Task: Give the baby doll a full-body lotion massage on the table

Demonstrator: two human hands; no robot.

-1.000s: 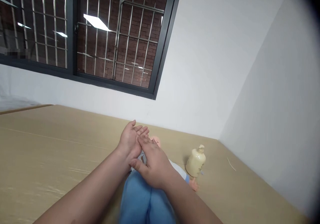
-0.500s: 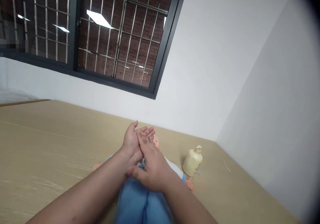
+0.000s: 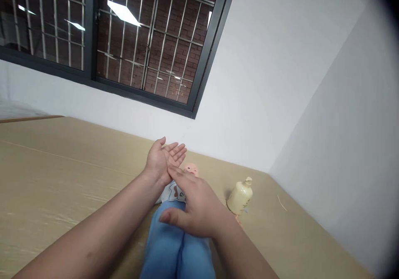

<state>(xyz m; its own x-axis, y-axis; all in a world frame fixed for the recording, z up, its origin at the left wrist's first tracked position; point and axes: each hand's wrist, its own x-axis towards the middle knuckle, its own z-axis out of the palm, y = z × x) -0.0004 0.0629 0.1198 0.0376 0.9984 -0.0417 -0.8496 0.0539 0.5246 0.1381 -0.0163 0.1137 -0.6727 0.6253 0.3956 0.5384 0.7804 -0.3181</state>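
My left hand is palm up with its fingers spread, above the doll's upper body. The fingertips of my right hand rest against the left palm near the wrist, its thumb held apart. Neither hand grips anything. Below them a baby doll lies on its back, dressed in a white printed top and blue trousers. My hands and forearms hide most of its chest and arms. A cream pump bottle stands upright to the right of the doll.
The doll and bottle are on a tan table that meets a white wall. A thin pale strip lies right of the bottle. A dark-framed window with metal bars is set in the wall.
My right hand has slid from the left hand's fingers back toward its palm and wrist. The left hand has moved slightly up and left, uncovering the doll's face and part of its top.
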